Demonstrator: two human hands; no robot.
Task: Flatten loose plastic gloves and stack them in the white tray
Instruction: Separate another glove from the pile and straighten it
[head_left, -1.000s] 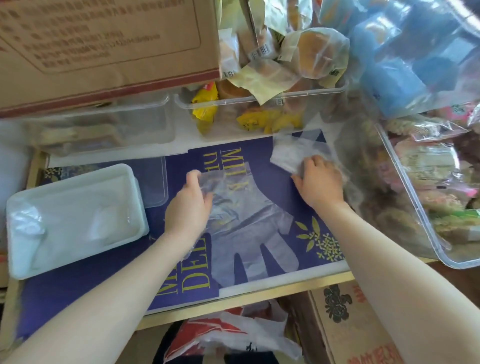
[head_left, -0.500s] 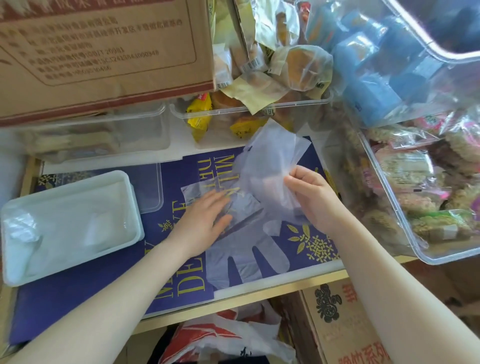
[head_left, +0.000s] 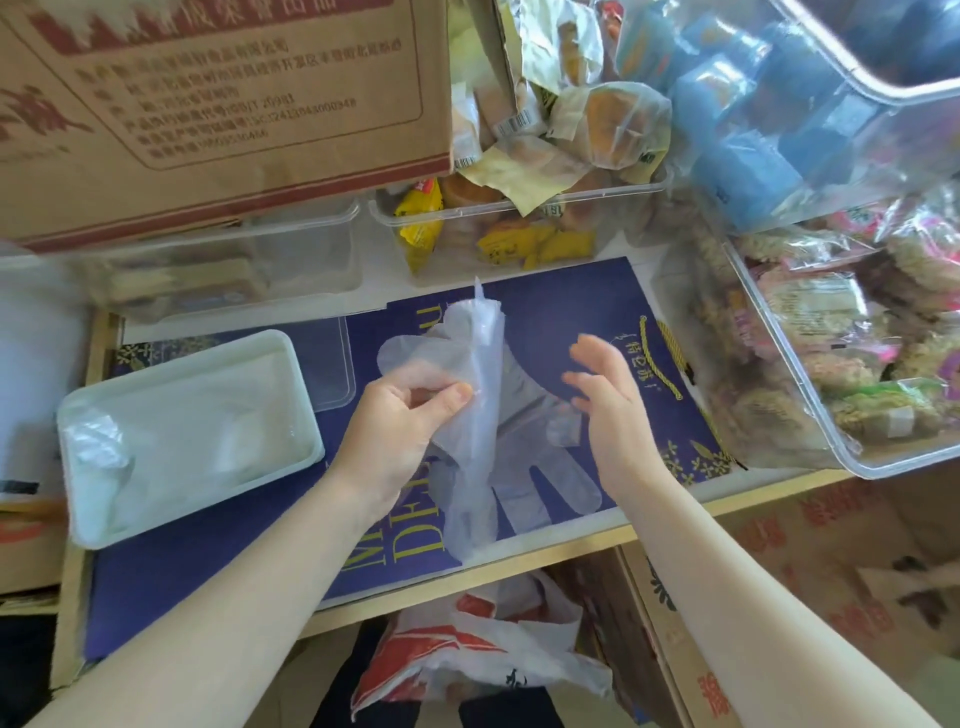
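Observation:
My left hand (head_left: 400, 431) pinches a clear plastic glove (head_left: 480, 364), lifted and folded lengthwise, hanging above the blue mat (head_left: 571, 301). Under it a second clear glove (head_left: 540, 467) lies flat on the mat, fingers pointing toward me. My right hand (head_left: 608, 410) hovers just right of the held glove, fingers apart, holding nothing. The white tray (head_left: 291, 358) sits at the left of the mat, with clear plastic lying inside it.
A cardboard box (head_left: 218, 104) overhangs the back left. Clear bins of wrapped snacks (head_left: 519, 213) line the back, and a large clear bin (head_left: 810, 415) stands at the right. A cardboard box (head_left: 805, 571) and a plastic bag (head_left: 483, 660) sit below the front edge.
The second glove passed from my right hand to my left, which lifted off the flat glove. My right hand let go and opened. The view shifted slightly.

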